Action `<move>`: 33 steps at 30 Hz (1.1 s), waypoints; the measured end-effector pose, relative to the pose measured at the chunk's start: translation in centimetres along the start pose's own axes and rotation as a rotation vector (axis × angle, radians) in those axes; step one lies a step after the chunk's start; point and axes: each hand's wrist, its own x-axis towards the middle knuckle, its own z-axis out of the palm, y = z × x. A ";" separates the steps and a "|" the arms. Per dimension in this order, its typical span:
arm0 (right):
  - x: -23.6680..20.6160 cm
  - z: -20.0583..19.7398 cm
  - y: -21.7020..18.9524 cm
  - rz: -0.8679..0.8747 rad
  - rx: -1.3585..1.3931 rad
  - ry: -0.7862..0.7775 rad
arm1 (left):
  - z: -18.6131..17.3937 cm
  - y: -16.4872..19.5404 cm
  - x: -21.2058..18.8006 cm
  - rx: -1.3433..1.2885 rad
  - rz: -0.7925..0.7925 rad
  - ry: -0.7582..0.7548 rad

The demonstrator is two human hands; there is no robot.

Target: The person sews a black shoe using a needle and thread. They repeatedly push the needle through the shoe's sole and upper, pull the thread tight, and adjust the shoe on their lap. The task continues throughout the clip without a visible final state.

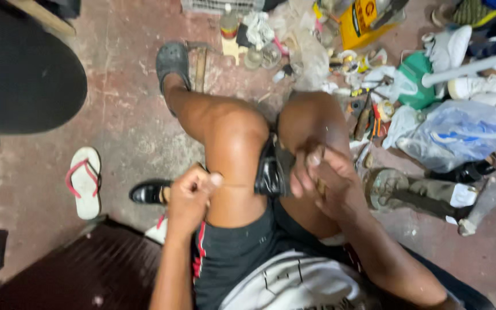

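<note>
A glossy black shoe [271, 171] is wedged between my bare knees. My left hand [193, 194] is a closed fist resting on my left thigh, pinching a thin thread [239, 185] that runs taut across the thigh to the shoe. On the other side, my right hand [324, 179] presses against the shoe with its fingers curled around a small pale-handled tool [320, 187]; the blur hides the tool's tip.
A second black shoe [147, 192] and a white flip-flop with red straps [84, 181] lie on the concrete floor at left. A metal shoe stand [409, 192], a blue plastic bag [460, 132], white sneakers [480, 86], scattered tools and a yellow container [360, 26] crowd the right. A dark seat [24, 74] stands at upper left.
</note>
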 end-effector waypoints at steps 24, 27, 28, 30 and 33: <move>-6.8 -9.5 -3.2 -0.156 -0.593 0.271 | 14.0 10.7 -4.5 0.659 0.191 0.104; -7.3 -9.8 -2.8 -0.258 -0.578 0.172 | 14.8 10.1 -3.8 0.494 0.140 0.026; -7.4 -9.9 -2.9 -0.258 -0.613 0.172 | 15.0 10.0 -3.4 0.384 0.129 -0.001; -7.6 -9.9 -3.4 -0.231 -0.677 0.172 | 15.1 10.1 -2.7 0.260 0.134 -0.042; -7.7 -9.6 -4.6 -0.168 -0.807 0.182 | 15.1 11.0 -1.5 0.195 0.201 -0.091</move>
